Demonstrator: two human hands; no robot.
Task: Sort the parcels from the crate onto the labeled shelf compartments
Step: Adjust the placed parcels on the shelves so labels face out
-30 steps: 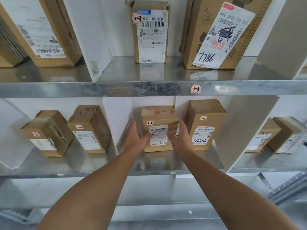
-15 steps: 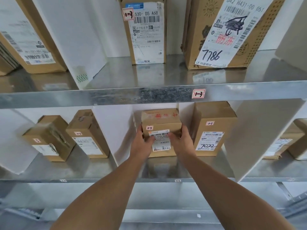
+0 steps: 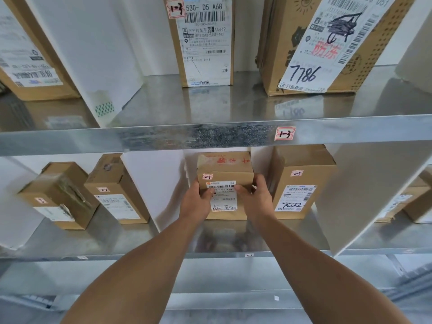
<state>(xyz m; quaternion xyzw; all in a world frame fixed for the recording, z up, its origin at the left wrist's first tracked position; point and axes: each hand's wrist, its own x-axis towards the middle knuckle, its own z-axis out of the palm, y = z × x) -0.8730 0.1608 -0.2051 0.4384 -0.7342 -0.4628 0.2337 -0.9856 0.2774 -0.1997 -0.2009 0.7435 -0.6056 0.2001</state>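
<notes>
Both arms are up at the lower galvanised metal shelf (image 3: 117, 239), and here's the small brown cardboard parcel (image 3: 225, 169) with a white shipping label and a little "2-3" sticker, standing upright on that shelf. The left hand (image 3: 197, 202) wraps its grip round the parcel's left edge, thumb pressed on the front label. The right hand (image 3: 256, 199) mirrors it, with its grip curled round the right edge and the thumb on the label too. The parcel sits in the middle compartment, between the white divider panel (image 3: 154, 183) on its left and a taller brown carton marked "7022" (image 3: 301, 183) just beside it on the right, which also carries a "2-3" tag. Over in the next compartment to the left stands a brown box tagged "2-2" (image 3: 117, 190). Above, the upper shelf edge (image 3: 163, 139) shows a "1-3" sticker (image 3: 284, 133).
</notes>
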